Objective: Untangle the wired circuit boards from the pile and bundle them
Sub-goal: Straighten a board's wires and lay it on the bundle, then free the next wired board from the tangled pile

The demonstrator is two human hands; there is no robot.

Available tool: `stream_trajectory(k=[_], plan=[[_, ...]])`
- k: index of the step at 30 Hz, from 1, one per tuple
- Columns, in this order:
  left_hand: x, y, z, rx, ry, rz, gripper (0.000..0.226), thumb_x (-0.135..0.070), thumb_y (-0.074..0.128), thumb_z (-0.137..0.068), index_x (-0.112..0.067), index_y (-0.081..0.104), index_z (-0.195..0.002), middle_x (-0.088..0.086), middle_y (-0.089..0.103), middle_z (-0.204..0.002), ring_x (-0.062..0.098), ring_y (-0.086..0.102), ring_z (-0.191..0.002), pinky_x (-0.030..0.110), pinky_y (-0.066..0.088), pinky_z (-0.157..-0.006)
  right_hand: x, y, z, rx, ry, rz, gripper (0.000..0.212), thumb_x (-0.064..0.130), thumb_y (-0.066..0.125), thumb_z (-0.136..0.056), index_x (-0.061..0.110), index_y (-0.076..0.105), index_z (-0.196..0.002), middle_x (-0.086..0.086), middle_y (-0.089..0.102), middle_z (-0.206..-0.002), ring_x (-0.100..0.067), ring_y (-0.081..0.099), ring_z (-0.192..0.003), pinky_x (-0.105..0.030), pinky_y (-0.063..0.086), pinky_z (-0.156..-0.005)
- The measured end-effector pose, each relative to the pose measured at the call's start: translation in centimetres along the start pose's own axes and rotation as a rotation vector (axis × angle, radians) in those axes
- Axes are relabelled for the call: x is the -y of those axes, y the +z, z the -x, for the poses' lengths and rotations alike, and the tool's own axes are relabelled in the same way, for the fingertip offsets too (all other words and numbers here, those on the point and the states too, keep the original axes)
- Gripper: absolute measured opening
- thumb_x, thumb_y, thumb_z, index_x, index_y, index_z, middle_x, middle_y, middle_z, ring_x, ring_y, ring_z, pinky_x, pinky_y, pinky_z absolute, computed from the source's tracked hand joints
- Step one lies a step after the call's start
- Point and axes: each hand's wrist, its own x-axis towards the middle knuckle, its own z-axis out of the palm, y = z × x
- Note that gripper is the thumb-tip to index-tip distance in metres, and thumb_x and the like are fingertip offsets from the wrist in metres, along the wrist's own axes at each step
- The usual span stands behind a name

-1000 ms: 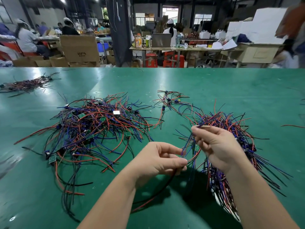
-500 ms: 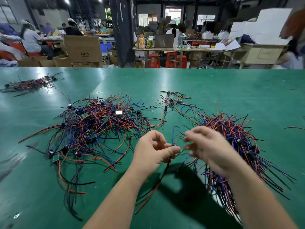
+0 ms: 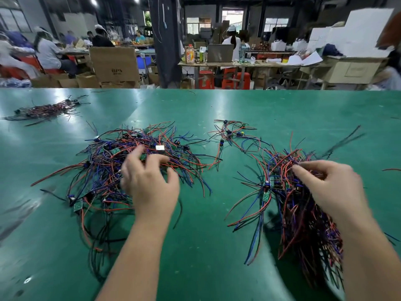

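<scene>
A tangled pile of wired circuit boards [image 3: 104,170], with red, blue and black leads and small green boards, lies on the left of the green table. My left hand [image 3: 149,183] hovers over its right side, fingers spread and blurred, fingertips by a green board [image 3: 143,157]. On the right lies a sorted bundle [image 3: 303,218] of the same wires, roughly aligned. My right hand [image 3: 332,187] rests on top of that bundle, its curled fingers pinching wires there. One board [image 3: 265,196] with a blue connector sticks out at the bundle's left edge.
A small loose clump of wires [image 3: 234,135] sits between the two heaps, farther back. Another bundle [image 3: 43,110] lies at the far left of the green table [image 3: 206,246]. Beyond the table edge are people, cardboard boxes [image 3: 114,64] and workbenches.
My hands have parted. The left let go of the wire and moved left over the tangled pile; the right carried the freed wires right onto the sorted bundle.
</scene>
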Motion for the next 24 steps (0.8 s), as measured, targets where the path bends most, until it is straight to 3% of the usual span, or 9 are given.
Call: stream_trajectory(k=[3,5,8,10,12,14,19,21,24], plan=[[2.9,-0.4,-1.2,0.148,-0.226,-0.219,0.027,-0.023,0.065,-0.079,-0.024,0.066,-0.105,0.014,0.022,-0.154,0.029,0.006,-0.145,0.054,0.005,-0.112,-0.4,0.7,-0.1,0.091,0.112,0.243,0.032,0.043,0.065,-0.084,0.026,0.068,-0.111,-0.020,0.050,-0.133,-0.037,0.042,-0.120,-0.043,0.035,-0.099],[4.0,-0.4,-1.4,0.294,-0.348,-0.328,0.026,-0.027,0.061,-0.083,-0.023,0.064,-0.108,0.011,0.031,-0.151,0.026,0.004,-0.145,0.058,-0.005,-0.112,0.2,1.0,0.3,0.045,0.102,0.206,0.032,0.037,0.066,-0.084,0.027,0.066,-0.115,-0.019,0.039,-0.142,-0.038,0.031,-0.130,-0.048,0.027,-0.107],[4.0,-0.2,-1.5,0.352,-0.388,-0.390,0.021,-0.025,0.055,-0.088,-0.020,0.064,-0.107,0.008,0.052,-0.130,0.029,0.028,-0.136,0.060,-0.002,-0.111,0.8,1.8,0.8,0.036,0.010,0.125,0.024,0.027,0.066,-0.085,0.025,0.069,-0.108,-0.012,0.046,-0.132,-0.032,0.038,-0.125,-0.044,0.030,-0.106],[3.5,-0.2,-1.5,0.219,-0.340,-0.309,0.023,-0.020,0.053,-0.088,-0.022,0.063,-0.109,0.005,0.055,-0.125,0.028,0.040,-0.125,0.055,0.006,-0.110,1.4,2.4,1.3,0.027,-0.085,0.034,0.018,0.019,0.066,-0.084,0.020,0.071,-0.102,-0.007,0.056,-0.117,-0.021,0.052,-0.111,-0.033,0.038,-0.098],[2.7,-0.2,-1.3,0.048,-0.233,-0.138,0.026,-0.012,0.053,-0.085,-0.020,0.063,-0.108,0.004,0.057,-0.120,0.026,0.048,-0.113,0.050,0.016,-0.105,2.3,3.1,2.0,0.051,-0.157,-0.077,0.013,0.013,0.065,-0.084,0.018,0.072,-0.094,0.002,0.061,-0.092,0.000,0.058,-0.076,-0.014,0.042,-0.073],[1.7,-0.3,-0.8,-0.072,-0.097,0.040,0.034,-0.004,0.053,-0.082,-0.016,0.061,-0.112,0.005,0.058,-0.119,0.025,0.050,-0.110,0.044,0.024,-0.098,3.1,3.9,2.9,0.127,-0.184,-0.173,0.013,0.012,0.065,-0.085,0.022,0.070,-0.090,0.013,0.057,-0.074,0.003,0.053,-0.054,-0.007,0.037,-0.055],[-1.5,-0.4,-0.1,-0.114,0.243,0.372,0.053,0.010,0.045,-0.078,0.001,0.051,-0.130,0.009,0.052,-0.128,0.023,0.042,-0.126,0.030,0.029,-0.110,4.1,5.7,4.7,0.447,-0.203,-0.411,0.029,0.014,0.066,-0.084,0.041,0.061,-0.096,0.015,0.066,-0.097,-0.026,0.061,-0.049,-0.028,0.050,-0.053],[-2.6,-0.3,0.5,-0.087,0.381,0.481,0.054,0.009,0.045,-0.081,0.001,0.046,-0.134,-0.001,0.044,-0.134,0.015,0.037,-0.131,0.042,0.034,-0.109,4.4,6.2,5.1,0.569,-0.189,-0.520,0.038,0.014,0.067,-0.085,0.043,0.058,-0.108,0.012,0.064,-0.107,-0.030,0.065,-0.060,-0.028,0.051,-0.056],[-4.2,-0.5,1.7,0.038,0.438,0.685,0.057,-0.004,0.042,-0.087,-0.015,0.035,-0.143,-0.022,0.030,-0.146,0.008,0.027,-0.139,0.053,0.042,-0.102,4.5,6.9,5.5,0.672,-0.134,-0.694,0.048,0.013,0.068,-0.086,0.041,0.052,-0.121,0.006,0.061,-0.118,-0.026,0.062,-0.075,-0.032,0.050,-0.064]])
